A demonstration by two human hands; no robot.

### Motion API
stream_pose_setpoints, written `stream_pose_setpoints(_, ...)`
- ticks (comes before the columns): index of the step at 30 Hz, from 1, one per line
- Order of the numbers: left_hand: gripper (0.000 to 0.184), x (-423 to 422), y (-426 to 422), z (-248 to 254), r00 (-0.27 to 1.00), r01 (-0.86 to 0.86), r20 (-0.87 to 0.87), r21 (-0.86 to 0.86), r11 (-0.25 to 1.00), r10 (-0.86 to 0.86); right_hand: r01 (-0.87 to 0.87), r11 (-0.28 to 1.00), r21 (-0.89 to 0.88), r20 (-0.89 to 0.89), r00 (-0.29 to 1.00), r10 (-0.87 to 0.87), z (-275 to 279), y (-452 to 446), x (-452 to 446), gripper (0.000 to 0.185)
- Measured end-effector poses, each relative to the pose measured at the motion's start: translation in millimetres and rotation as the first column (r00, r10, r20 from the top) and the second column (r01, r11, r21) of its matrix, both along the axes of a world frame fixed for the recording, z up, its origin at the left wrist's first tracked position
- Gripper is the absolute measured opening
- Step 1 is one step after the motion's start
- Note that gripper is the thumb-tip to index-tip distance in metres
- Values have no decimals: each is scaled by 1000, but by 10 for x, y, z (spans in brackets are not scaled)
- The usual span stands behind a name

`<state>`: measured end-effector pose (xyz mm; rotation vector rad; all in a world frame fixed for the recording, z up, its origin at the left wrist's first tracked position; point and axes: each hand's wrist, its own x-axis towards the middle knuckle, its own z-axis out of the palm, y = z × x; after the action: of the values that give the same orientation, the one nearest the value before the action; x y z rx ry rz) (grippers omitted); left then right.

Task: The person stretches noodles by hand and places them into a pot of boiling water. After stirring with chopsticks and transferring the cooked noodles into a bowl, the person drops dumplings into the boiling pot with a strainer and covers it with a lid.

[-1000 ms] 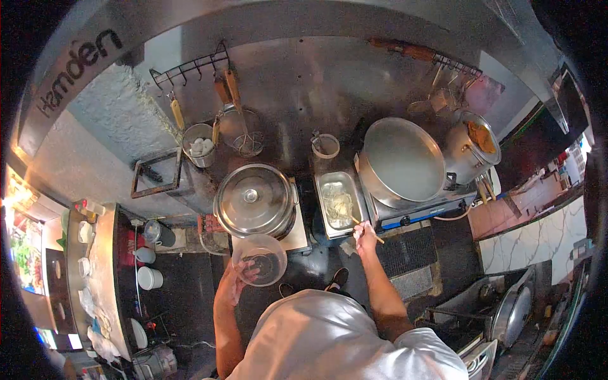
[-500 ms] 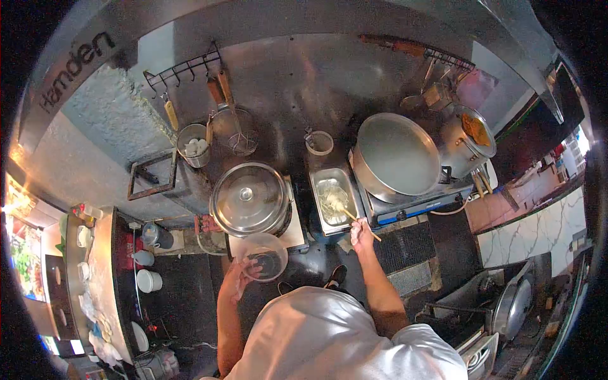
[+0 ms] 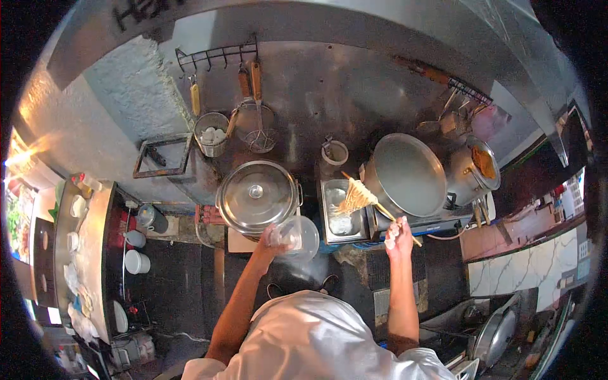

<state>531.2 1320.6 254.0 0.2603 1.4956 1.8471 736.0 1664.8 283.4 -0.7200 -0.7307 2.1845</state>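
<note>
My right hand is closed around long wooden chopsticks. A clump of pale noodles hangs over their far part, raised above a rectangular steel pan. Pale residue or liquid shows in the bottom of that pan. My left hand grips a clear plastic bowl by its left side, just in front of the lidded steel pot. Between bowl and noodles there is a gap.
A large open pot of cloudy liquid stands on the stove, with a smaller pot to its right. A wire strainer and a basket of white pieces are at the back left. A counter runs along the left.
The chopsticks have lifted the noodles up out of the steel pan. My left hand has brought the clear bowl right and forward, closer to the pan. The camera view has shifted.
</note>
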Motion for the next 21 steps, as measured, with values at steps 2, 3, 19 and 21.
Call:
stream_pose_setpoints(2,102,-62,210,45,998,-61,-35,5,998,61,-68,998,-12,-30,997,68,247,64,52,22)
stream_pose_setpoints(3,103,-112,315,19,996,-83,-39,10,996,83,-48,999,2,-34,998,48,306,117,57,22)
stream_pose_setpoints(19,84,-617,1377,93,688,-342,-722,-238,909,70,-101,983,154,-57,992,111,1632,244,60,22)
stream_pose_setpoints(21,89,-631,1463,-42,666,-382,-743,-255,888,72,-123,977,173,-55,989,134,1716,246,71,23)
